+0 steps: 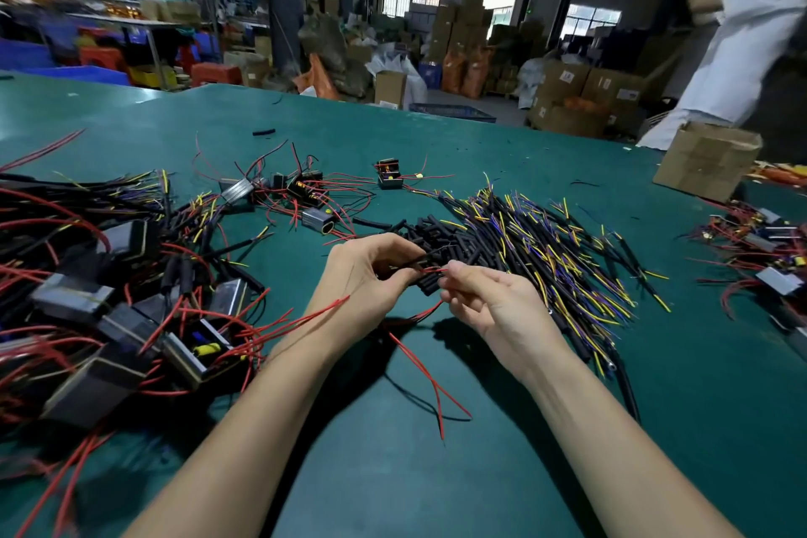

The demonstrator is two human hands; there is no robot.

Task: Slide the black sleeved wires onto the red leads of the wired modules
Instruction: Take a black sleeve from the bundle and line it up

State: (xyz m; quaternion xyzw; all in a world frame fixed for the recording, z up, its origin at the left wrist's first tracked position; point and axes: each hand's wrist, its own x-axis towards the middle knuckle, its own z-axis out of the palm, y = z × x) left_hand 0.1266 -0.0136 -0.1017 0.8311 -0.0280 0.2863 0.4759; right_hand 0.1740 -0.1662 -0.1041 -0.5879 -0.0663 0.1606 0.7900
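Two hands meeting mid-table, your left hand [371, 271] gripping a black sleeved wire [419, 260], red lead [432, 270] at its 3 o'clock pinched by your right hand [489, 297], lead thin, bright red.

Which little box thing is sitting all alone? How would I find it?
Start on the green table and look past the two hands to the far side of the big pile of black sleeved wires. There sits one small black wired module with yellow parts on top. It stands apart, while the other modules lie heaped in tangles.

The flat table top [480, 428] is teal green. The thin plastic-coated leads [419, 358] are red. The heap of black sleeved wires [524, 240] shows yellow and purple tips.
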